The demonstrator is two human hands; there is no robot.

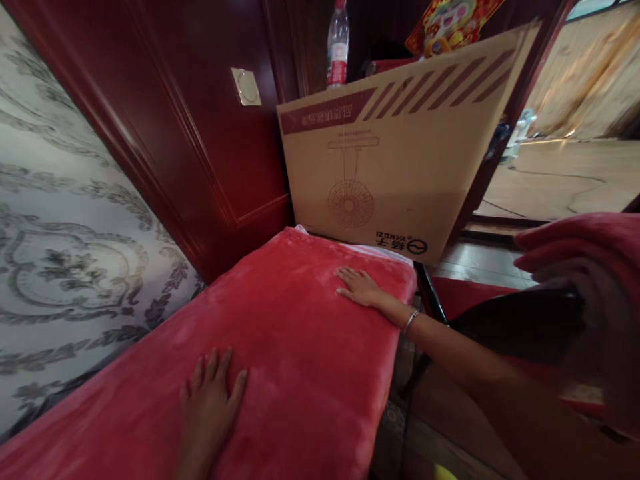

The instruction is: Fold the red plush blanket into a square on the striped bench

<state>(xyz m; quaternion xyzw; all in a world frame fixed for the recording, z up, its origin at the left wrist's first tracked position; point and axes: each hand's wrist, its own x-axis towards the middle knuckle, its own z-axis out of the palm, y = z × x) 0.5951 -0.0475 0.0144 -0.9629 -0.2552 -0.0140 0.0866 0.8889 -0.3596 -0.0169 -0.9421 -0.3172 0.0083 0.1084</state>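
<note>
A red plush cover (280,320) lies over a long, flat, bed-like surface, with a strip of white fabric (377,252) showing at its far edge. My left hand (213,387) rests palm down on the cover near the front, fingers spread. Farther off, toward the right far corner, my right hand (359,287) also lies flat on the cover, its fingers stretched out. A silver bracelet (411,321) circles the right wrist. Neither hand grips anything. What lies under the cover is hidden.
Beyond the far edge leans a large cardboard box (400,167) with a fan drawing. Behind it stands a plastic bottle (339,47). Dark red panelling (200,100) and patterned wallpaper (75,267) border the left. Folded red fabric (590,247) is at right, beside a doorway.
</note>
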